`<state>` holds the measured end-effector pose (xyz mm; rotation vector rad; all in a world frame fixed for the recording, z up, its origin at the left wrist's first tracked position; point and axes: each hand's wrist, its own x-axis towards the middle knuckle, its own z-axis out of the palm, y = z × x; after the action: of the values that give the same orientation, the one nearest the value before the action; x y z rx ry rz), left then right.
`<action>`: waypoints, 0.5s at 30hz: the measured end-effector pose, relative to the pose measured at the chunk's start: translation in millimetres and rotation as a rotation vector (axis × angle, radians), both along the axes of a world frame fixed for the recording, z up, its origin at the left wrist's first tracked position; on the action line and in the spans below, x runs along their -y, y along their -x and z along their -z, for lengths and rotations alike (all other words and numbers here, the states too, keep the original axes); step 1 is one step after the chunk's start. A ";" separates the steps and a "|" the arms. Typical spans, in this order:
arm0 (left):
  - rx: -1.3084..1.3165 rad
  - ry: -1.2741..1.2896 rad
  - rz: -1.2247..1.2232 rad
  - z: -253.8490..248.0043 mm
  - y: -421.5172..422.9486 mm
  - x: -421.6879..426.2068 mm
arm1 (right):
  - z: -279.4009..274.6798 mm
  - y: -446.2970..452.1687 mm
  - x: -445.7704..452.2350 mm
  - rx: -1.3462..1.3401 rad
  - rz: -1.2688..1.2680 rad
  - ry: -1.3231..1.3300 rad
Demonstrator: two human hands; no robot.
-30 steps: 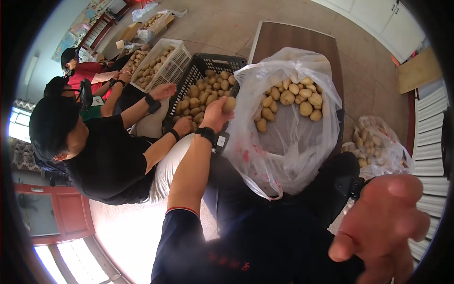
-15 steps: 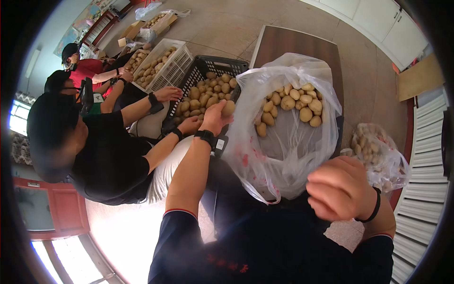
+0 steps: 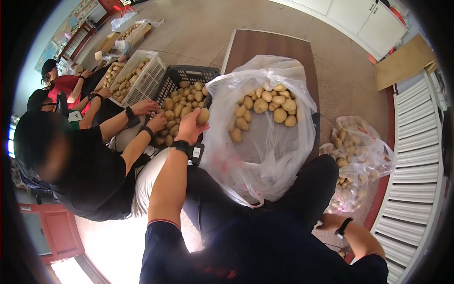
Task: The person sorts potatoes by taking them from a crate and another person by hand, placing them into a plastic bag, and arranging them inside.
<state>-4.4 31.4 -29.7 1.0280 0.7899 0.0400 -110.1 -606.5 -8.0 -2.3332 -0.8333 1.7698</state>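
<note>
My left hand (image 3: 189, 128) grips a potato (image 3: 203, 116) by the left side of a clear plastic bag (image 3: 227, 161), close to the black crate (image 3: 164, 87). Inside the open bag, several potatoes (image 3: 280, 115) are gathered at its far side, and its near part shows bare lining. Low on the right, my right hand (image 3: 326, 222) hangs beside my knee; its fingers are mostly hidden, so what they do cannot be made out.
A co-worker in black on my left has both hands (image 3: 150, 116) at the potatoes in the black crate. A white crate (image 3: 153, 71) of potatoes stands beyond. Filled plastic bags (image 3: 359, 146) lie on the floor at right, by a white radiator (image 3: 406, 184). The brown table (image 3: 269, 43) supports the bag.
My right hand has dropped from beside the bag to beside my knee. My left hand still holds the potato. The view has shifted, showing more of the floor bags at right.
</note>
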 end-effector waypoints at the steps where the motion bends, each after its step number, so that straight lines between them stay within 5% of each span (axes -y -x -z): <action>1: 0.019 -0.001 0.022 0.4 0.6 -0.7 | 22.6 23.6 8.5 0.059 -0.043 -0.047; 5: 0.009 -0.004 0.019 0.7 4.8 -2.2 | 108.8 102.8 43.0 0.108 -0.236 -0.189; 15: 0.024 -0.031 0.025 -5.7 5.8 -1.3 | 58.7 104.8 55.8 -0.236 -0.053 -0.030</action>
<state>-10.2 32.7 -24.0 1.0652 0.7567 0.0427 -214.9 -662.3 -66.7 -2.0481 -0.8833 1.9897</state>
